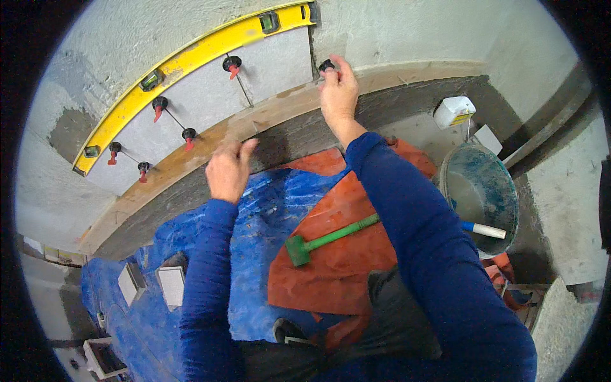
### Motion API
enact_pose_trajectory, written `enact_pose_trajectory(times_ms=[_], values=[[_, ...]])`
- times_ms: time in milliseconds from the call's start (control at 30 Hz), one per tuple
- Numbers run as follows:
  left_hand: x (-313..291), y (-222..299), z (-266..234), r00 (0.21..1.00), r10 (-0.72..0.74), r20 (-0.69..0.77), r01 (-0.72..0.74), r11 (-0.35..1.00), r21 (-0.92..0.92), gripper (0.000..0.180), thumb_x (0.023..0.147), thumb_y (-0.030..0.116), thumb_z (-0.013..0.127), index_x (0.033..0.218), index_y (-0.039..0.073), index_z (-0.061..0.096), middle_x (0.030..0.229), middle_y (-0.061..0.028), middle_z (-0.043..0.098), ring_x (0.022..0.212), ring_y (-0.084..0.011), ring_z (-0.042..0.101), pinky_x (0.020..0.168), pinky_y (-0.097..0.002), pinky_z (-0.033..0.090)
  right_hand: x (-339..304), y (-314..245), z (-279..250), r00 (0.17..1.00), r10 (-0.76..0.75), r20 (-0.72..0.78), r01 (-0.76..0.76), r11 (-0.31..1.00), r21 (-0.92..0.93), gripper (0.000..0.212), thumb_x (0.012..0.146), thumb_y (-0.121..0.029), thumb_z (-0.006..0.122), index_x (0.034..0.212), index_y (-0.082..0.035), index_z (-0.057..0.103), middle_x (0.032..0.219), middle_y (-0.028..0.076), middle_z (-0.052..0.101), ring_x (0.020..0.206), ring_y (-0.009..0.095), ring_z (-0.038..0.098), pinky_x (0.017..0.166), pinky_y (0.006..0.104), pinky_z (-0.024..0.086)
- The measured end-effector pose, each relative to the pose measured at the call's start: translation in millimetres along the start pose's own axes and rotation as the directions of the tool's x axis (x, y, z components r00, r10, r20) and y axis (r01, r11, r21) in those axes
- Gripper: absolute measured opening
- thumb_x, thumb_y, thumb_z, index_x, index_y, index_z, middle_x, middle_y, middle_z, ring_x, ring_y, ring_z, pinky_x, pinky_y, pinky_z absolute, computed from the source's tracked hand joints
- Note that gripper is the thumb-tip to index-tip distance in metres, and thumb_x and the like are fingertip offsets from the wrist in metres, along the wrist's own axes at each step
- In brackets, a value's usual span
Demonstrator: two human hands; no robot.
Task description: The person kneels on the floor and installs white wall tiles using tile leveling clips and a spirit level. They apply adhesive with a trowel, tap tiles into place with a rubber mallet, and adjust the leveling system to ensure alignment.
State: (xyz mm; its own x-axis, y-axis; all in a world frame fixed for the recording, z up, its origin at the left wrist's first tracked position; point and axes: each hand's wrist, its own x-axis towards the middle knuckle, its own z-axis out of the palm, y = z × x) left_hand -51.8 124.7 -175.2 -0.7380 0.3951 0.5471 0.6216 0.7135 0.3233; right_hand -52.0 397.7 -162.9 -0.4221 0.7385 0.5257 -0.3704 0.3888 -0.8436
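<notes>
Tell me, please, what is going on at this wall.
The person's right hand grips a small black knob beside the end of a row of pale tiles. The left hand, with nothing visible in it, is by a wooden strip below the tiles. Five black clips with red levers stand at the joints, a yellow spirit level runs along the tiles' upper edge, and a green mallet lies on an orange sheet.

The rough grey-white plaster wall [407, 32] has dark grey patches [72, 134]. A blue plastic tarpaulin [267, 207] lies on the grey floor [414, 130].
</notes>
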Motion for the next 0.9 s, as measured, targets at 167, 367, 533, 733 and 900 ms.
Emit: enact_pose_trajectory(times_ms=[167,367,533,733,900], values=[[38,24,17,0.957,-0.202,-0.207,0.209,0.978,0.012,0.049,0.088,0.051,0.07,0.079,0.003,0.065,0.082,-0.017,0.068,0.08,-0.0383,0.065,0.07,-0.0486,0.049,2,-15,1,0.823,0.546,0.16,-0.527,0.627,0.574,0.014,0.094,-0.014,0.057,0.102,-0.003,0.061,0.085,0.006,0.061,0.058,0.015,0.054,0.047,0.0299,0.045],[61,27,32,0.901,-0.306,-0.307,0.314,0.949,-0.027,0.047,0.083,0.052,0.074,0.078,0.006,0.066,0.081,-0.0131,0.069,0.079,-0.035,0.067,0.069,-0.0464,0.051,-9,-14,6,0.947,0.31,0.088,-0.313,0.95,0.021,0.025,0.089,-0.018,0.072,0.107,-0.002,0.067,0.085,0.008,0.065,0.066,0.015,0.062,0.057,0.0311,0.05],[69,28,39,0.861,-0.382,-0.336,0.406,0.914,0.003,0.052,0.082,0.06,0.072,0.075,0.009,0.071,0.081,-0.0137,0.072,0.077,-0.036,0.069,0.069,-0.0468,0.052,-12,10,4,0.995,0.082,0.061,-0.068,0.978,-0.198,0.031,0.082,-0.019,0.076,0.105,0.0,0.072,0.086,0.016,0.071,0.081,0.03,0.069,0.076,0.0411,0.053],[69,23,32,0.878,-0.402,-0.26,0.413,0.91,-0.013,0.051,0.08,0.061,0.073,0.078,0.01,0.074,0.078,-0.0151,0.073,0.076,-0.0365,0.071,0.068,-0.0461,0.053,-12,20,10,0.993,-0.046,0.111,0.068,0.977,-0.201,0.031,0.088,-0.018,0.073,0.109,0.004,0.069,0.085,0.012,0.07,0.078,0.02,0.067,0.071,0.034,0.053],[66,18,27,0.922,-0.297,-0.249,0.325,0.942,0.08,0.045,0.076,0.056,0.078,0.077,0.011,0.073,0.076,-0.0126,0.072,0.073,-0.0351,0.07,0.065,-0.0453,0.053,-9,14,9,0.991,-0.054,0.124,0.09,0.948,-0.305,0.033,0.089,-0.019,0.074,0.109,0.006,0.069,0.087,0.013,0.072,0.074,0.017,0.067,0.065,0.0302,0.053]])
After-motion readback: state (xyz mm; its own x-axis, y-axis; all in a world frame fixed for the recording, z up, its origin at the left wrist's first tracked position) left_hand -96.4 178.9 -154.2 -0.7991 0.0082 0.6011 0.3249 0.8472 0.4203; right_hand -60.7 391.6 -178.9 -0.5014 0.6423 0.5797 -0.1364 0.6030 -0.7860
